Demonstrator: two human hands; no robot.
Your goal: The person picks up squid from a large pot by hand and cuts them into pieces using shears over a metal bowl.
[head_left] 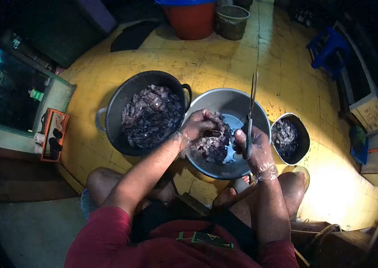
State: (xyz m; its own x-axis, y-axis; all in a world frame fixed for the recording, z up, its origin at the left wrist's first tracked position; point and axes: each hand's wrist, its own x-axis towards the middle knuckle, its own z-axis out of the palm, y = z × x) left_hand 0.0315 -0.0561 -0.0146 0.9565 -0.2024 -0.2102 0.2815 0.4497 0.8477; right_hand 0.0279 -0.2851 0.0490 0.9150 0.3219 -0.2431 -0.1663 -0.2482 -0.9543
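Scissors [252, 100] in the right hand [259, 149]

Maroon sleeves [102, 230] — clear plastic gloves [267, 172]

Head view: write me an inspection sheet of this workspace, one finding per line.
Surface: yellow tiled floor, dark specks near the containers.
Job's things: dark glistening pieces in a black tub, a metal basin and a small container.
Clutter: dark mat, red tub and basket beyond the work.
Left hand: over the basin, fingers curled at the pieces; grip unclear.
Right hand: holds scissors, blades pointing away from the body. Clear plastic shows at both wrists.
Cables: nothing seen for certain.
Surroundings: blue stool at far right, orange rack at left; floor brightly lit at right, edges dark.
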